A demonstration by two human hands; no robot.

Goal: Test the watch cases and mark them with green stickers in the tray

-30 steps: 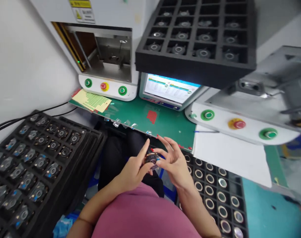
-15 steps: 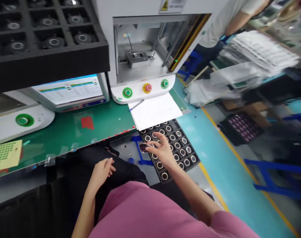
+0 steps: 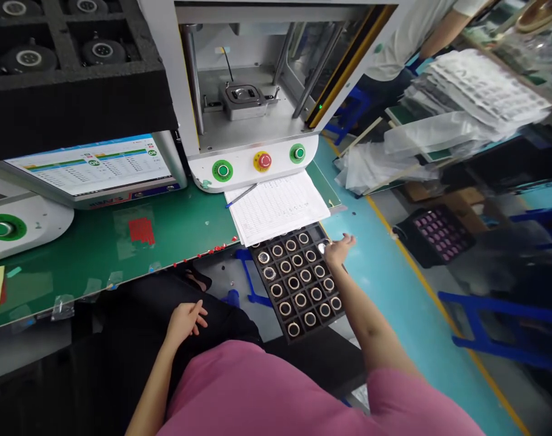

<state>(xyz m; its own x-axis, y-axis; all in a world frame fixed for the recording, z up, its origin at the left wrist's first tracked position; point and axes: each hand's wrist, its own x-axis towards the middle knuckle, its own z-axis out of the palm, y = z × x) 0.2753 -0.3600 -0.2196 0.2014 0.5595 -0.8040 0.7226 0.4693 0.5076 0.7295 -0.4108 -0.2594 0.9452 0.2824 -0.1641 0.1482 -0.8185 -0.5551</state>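
My right hand (image 3: pixel 338 249) reaches out over the far right corner of a black tray (image 3: pixel 276 315) of ring-shaped metal parts that sits low beside my lap. Its fingers curl down onto a shiny round part (image 3: pixel 322 247) in the corner cell. Most other cells hold one ring each. My left hand (image 3: pixel 186 320) rests on my black-clad lap with loosely spread fingers and holds nothing.
A white press machine (image 3: pixel 257 160) with green and red buttons stands on the green bench (image 3: pixel 185 227), with a printed sheet (image 3: pixel 278 206) and pen before it. A monitor (image 3: pixel 91 166) is at left and a black foam tray (image 3: pixel 71 97) above. Another person (image 3: pixel 412 30) works at the back right.
My hands held a round part together over my lap; my head then turned right. My right hand carried the part over the ring tray to its far right corner. My left hand dropped to my lap.
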